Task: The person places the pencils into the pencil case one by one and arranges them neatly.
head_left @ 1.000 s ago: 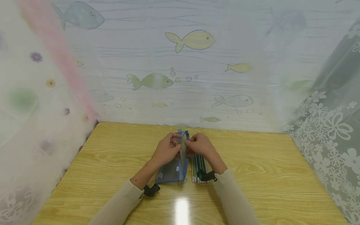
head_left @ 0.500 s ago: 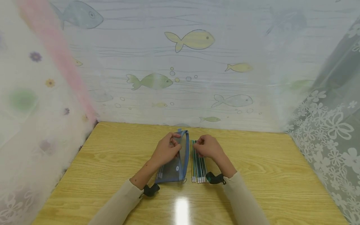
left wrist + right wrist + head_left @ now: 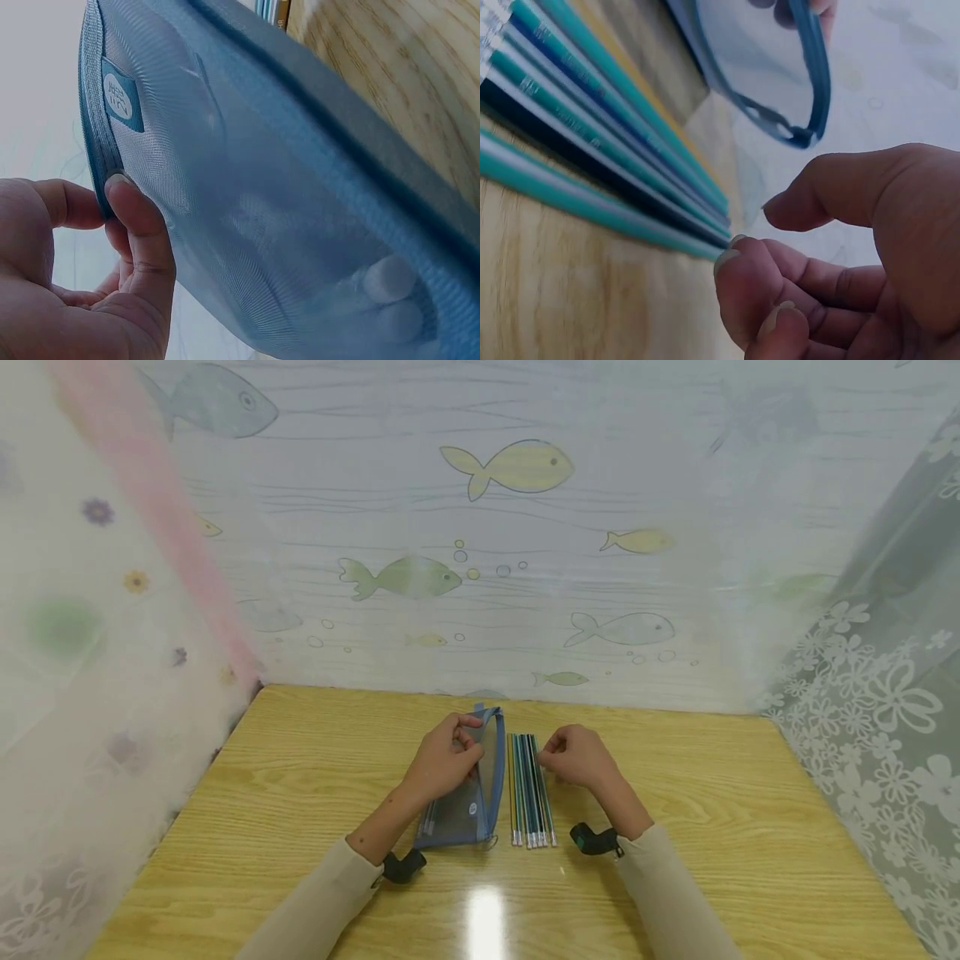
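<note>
My left hand (image 3: 441, 764) pinches the rim of a blue mesh zip pencil case (image 3: 456, 814) between thumb and fingers, and its mouth gapes toward the right. A tag with a white oval label (image 3: 118, 96) shows beside the zip in the left wrist view. Through the mesh, pale rounded ends (image 3: 390, 279) of things inside are visible. Just right of the case lies a row of several pencils (image 3: 531, 797), green, dark blue and yellow, their ferrule ends toward me. At their far right end is my right hand (image 3: 583, 758), thumb apart from loosely bent fingers, fingertips right at the pencil ends.
All this lies on a wood-grain table (image 3: 690, 827). A fish-print curtain (image 3: 510, 585) hangs behind it, with a floral curtain (image 3: 127, 693) on the left and a lacy one (image 3: 885, 710) on the right.
My right hand has let go of the case's right rim and moved right, over the pencils to their far right end. The left hand has stayed on the case.
</note>
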A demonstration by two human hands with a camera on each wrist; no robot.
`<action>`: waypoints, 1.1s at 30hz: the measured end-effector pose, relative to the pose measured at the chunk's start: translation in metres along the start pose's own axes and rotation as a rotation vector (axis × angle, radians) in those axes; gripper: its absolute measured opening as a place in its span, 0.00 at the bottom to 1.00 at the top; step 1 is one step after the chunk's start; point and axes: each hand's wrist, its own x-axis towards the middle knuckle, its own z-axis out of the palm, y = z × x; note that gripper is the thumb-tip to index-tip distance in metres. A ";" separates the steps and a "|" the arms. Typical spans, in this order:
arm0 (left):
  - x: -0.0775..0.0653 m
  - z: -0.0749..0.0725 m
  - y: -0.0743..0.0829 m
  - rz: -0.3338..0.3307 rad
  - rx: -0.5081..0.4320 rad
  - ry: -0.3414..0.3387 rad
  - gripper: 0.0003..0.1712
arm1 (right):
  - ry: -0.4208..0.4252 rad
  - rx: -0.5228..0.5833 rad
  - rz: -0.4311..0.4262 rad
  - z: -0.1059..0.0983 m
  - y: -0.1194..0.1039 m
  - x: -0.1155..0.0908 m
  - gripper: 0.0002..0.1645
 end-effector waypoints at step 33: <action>0.000 -0.003 0.002 0.003 -0.009 -0.025 0.24 | 0.031 -0.307 0.200 0.014 -0.001 -0.001 0.32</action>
